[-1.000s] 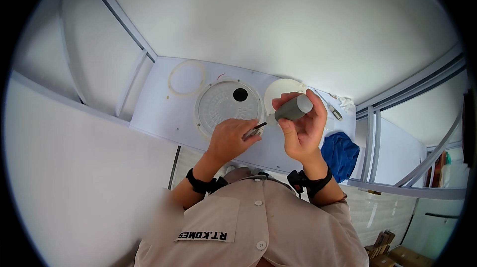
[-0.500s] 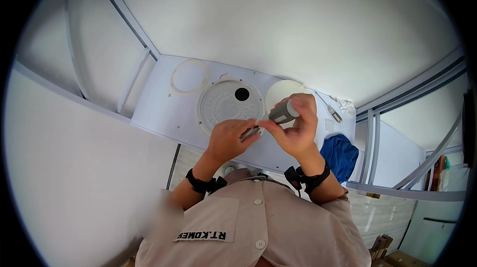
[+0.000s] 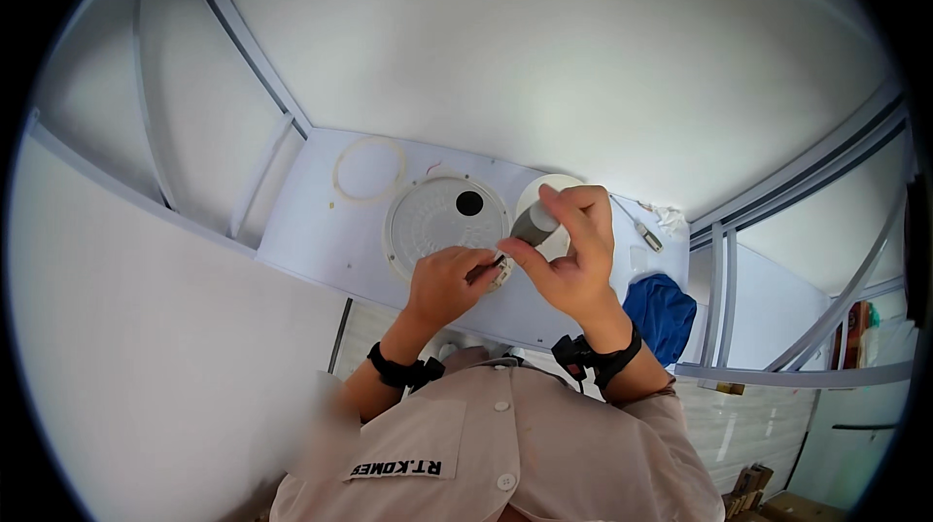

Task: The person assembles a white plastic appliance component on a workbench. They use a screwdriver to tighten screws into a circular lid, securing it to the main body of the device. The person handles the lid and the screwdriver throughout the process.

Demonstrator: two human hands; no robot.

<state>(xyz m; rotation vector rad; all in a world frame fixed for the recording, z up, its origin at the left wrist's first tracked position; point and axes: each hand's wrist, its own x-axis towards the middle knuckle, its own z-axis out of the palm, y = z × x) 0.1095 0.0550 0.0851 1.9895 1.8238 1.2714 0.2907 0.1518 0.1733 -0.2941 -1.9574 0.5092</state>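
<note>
My right hand [image 3: 580, 274] grips a screwdriver [image 3: 535, 223] by its thick grey handle, tilted with its tip end toward my left hand. My left hand [image 3: 445, 281] pinches a small pale part [image 3: 502, 274] with a dark edge between thumb and fingers. Most of that part is hidden, so its kind cannot be told. Both hands meet above the front of the table. Just behind my left hand lies a round white lamp-like housing [image 3: 408, 235] with a black disc [image 3: 469, 203] on it. Partly covered by my right hand is a white round cover [image 3: 550, 186].
A thin cream ring [image 3: 337, 175] lies at the table's back left. On the right are a second screwdriver-like tool [image 3: 648, 237], crumpled white material [image 3: 669, 219] and a blue cloth bundle [image 3: 661, 316]. Grey frame bars [image 3: 721, 289] border the table [image 3: 301, 230].
The screwdriver has tilted more upright in my right hand. The small part between the hands has shifted slightly, and the whole view has moved a little.
</note>
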